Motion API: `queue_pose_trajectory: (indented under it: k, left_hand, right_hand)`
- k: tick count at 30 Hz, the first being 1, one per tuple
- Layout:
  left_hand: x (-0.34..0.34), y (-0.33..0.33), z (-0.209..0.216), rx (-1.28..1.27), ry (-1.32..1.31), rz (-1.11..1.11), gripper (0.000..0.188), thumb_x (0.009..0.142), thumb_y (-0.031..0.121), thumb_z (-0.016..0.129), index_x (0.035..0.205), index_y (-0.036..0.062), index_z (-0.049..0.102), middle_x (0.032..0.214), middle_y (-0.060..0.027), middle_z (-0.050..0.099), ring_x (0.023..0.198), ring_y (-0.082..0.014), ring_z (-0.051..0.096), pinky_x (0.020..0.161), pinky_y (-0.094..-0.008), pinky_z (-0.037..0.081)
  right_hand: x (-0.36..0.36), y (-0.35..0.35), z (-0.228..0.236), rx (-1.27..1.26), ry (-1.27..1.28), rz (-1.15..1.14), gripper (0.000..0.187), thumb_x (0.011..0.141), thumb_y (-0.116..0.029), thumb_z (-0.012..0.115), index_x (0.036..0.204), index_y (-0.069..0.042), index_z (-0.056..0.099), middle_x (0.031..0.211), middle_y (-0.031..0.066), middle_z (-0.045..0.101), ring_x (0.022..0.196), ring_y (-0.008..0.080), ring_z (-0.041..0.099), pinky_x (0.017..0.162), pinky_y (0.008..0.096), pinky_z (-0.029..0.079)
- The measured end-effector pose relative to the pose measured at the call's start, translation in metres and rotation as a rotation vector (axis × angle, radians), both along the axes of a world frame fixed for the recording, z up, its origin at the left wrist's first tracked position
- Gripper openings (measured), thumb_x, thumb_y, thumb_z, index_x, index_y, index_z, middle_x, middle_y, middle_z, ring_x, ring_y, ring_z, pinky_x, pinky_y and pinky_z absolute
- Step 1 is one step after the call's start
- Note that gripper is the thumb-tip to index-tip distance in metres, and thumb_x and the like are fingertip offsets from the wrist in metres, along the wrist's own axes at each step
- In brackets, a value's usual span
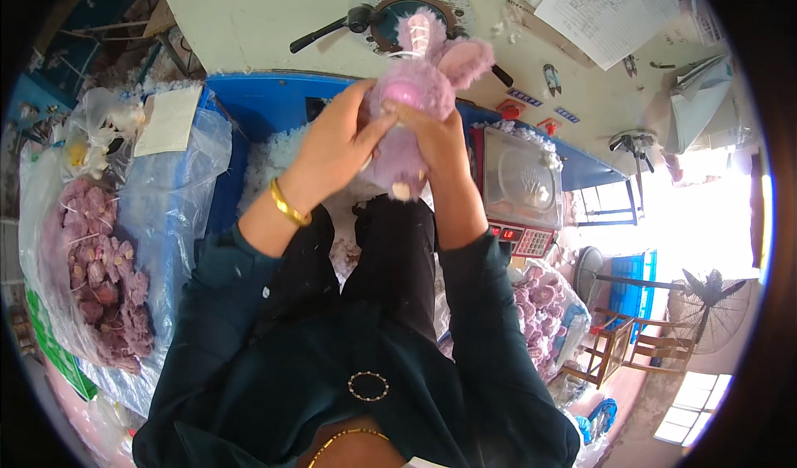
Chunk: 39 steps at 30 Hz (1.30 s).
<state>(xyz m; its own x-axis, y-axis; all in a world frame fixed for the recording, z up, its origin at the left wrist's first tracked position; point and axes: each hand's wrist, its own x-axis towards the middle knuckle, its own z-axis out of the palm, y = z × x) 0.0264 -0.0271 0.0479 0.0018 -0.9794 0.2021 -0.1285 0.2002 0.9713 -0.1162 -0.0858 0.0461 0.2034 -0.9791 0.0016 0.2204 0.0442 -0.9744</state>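
A fluffy pink-purple plush bunny (432,82) with long ears is held up between both my hands, in front of the workbench. My left hand (336,140) grips its left side, the thumb laid across the body. From the right, my right hand (438,140) is closed round it, its thumb meeting the left one on a smooth pink patch. White lacing runs along one ear, and a small beige foot tip shows at the lower end. Behind the ears is a round metal fitting with dark handles (359,20) in the bench top.
A plastic bag of purple plush pieces (100,277) lies at left, another bag (540,310) at lower right. White stuffing fluff (270,157) fills the blue bin. A digital scale (523,182) stands at right. Papers (610,12) and snips (551,78) lie on the bench (257,12).
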Motion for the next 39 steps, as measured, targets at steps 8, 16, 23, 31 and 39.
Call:
queue_pose_trajectory:
  k: [8,16,23,31,39]
  left_hand:
    - [0.015,0.078,-0.042,-0.110,0.157,0.143,0.035,0.088,-0.004,0.054,0.121,0.0009,0.048,0.103,-0.0075,0.056,0.091,-0.0155,0.059,0.075,-0.0264,0.052]
    - [0.145,0.144,-0.126,-0.037,-0.642,0.578,0.030,0.077,0.007,0.069,0.104,0.0021,0.058,0.108,-0.0164,0.055,0.091,-0.0325,0.057,0.078,-0.0358,0.050]
    - [0.350,0.290,-0.142,0.943,-1.177,1.310,0.052,0.075,0.025,0.069,0.121,0.0087,0.051,0.118,-0.0196,0.050,0.114,-0.0363,0.047,0.089,-0.0472,0.047]
    - [0.386,0.286,-0.189,0.687,-1.335,1.095,0.025,0.085,0.018,0.054,0.108,0.0114,0.060,0.110,-0.0131,0.057,0.095,-0.0335,0.059,0.075,-0.0436,0.051]
    - [0.162,0.192,-0.103,0.018,-0.491,0.427,0.033,0.085,0.029,0.057,0.111,0.0086,0.056,0.096,-0.0139,0.061,0.087,-0.0315,0.061,0.077,-0.0391,0.050]
  right_hand:
    - [0.010,0.055,-0.019,-0.095,0.100,-0.057,0.062,0.066,-0.006,0.082,0.120,-0.001,0.053,0.113,0.0076,0.059,0.101,0.0168,0.058,0.087,0.0312,0.048]
    - [-0.100,0.090,-0.061,-0.552,0.815,0.056,0.057,0.078,-0.016,0.070,0.129,-0.006,0.048,0.126,0.0124,0.052,0.110,0.0259,0.054,0.092,0.0417,0.045]
    - [-0.280,0.122,-0.064,0.035,1.358,0.072,0.055,0.074,-0.024,0.073,0.121,-0.005,0.053,0.111,0.0150,0.060,0.100,0.0282,0.060,0.084,0.0407,0.048]
    - [-0.340,0.119,-0.094,0.084,1.487,0.240,0.037,0.075,-0.015,0.072,0.105,0.004,0.063,0.100,0.0169,0.065,0.095,0.0279,0.060,0.085,0.0367,0.046]
    - [-0.020,0.105,-0.086,0.286,0.404,0.704,0.041,0.099,-0.032,0.038,0.117,0.000,0.057,0.110,0.0123,0.064,0.078,0.0154,0.058,0.060,0.0237,0.041]
